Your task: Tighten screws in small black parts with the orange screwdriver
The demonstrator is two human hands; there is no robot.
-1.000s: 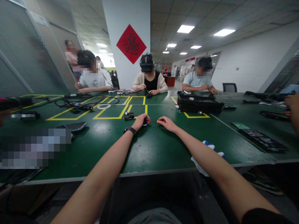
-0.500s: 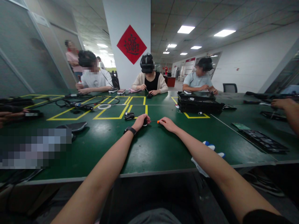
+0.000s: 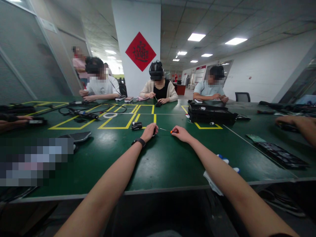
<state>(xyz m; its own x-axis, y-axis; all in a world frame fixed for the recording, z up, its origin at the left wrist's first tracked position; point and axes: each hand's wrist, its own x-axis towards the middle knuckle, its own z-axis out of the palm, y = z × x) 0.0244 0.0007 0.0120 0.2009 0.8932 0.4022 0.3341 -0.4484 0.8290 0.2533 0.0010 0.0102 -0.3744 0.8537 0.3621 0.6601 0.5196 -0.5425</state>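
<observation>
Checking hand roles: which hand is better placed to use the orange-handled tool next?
Right hand, probably: it holds the orange-handled tool, pointing toward the left hand, which holds a dark object.

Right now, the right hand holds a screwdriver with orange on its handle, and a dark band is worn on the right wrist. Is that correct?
Not quite: the dark band is on the left wrist, as the head view shows. The right hand does hold the screwdriver with orange on its handle.

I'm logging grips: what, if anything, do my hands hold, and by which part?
Right hand: orange-handled metal screwdriver, by its handle. Left hand: small black object, mostly hidden; gripped part unclear.
</observation>
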